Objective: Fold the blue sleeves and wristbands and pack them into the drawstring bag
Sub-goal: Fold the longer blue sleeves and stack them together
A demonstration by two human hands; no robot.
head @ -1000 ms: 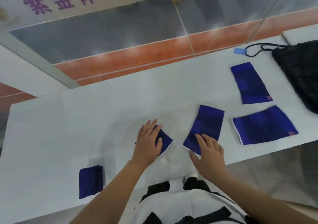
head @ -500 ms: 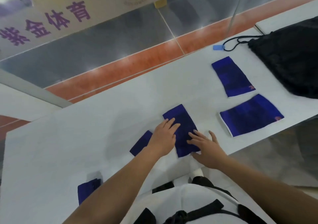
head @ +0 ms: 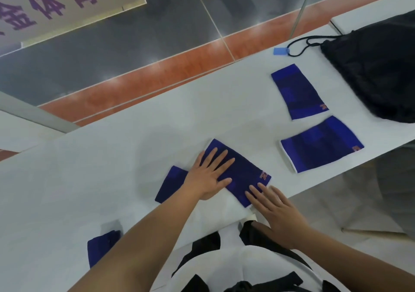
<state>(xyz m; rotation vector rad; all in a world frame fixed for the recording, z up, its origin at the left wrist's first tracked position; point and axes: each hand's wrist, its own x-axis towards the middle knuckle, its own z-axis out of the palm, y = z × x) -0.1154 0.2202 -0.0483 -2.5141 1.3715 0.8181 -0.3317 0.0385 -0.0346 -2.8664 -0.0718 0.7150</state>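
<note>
head view: left hand point(head: 207, 177) and right hand point(head: 276, 208), fingers spread flat, press a blue sleeve point(head: 241, 172) near the white table point(head: 89, 179) front edge; bare tabletop lies beyond.

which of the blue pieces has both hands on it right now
The middle sleeve, near the table's front edge: left hand lies flat on it, right hand touches its near corner. The other blue pieces lie untouched.

Two bare forearms with no sleeves, left hand point(head: 207, 177) and right hand point(head: 277, 211) without rings or watch, below the hands a white top point(head: 242, 269) with black straps point(head: 262, 284), black fabric point(head: 203, 245) near the wrists
</note>
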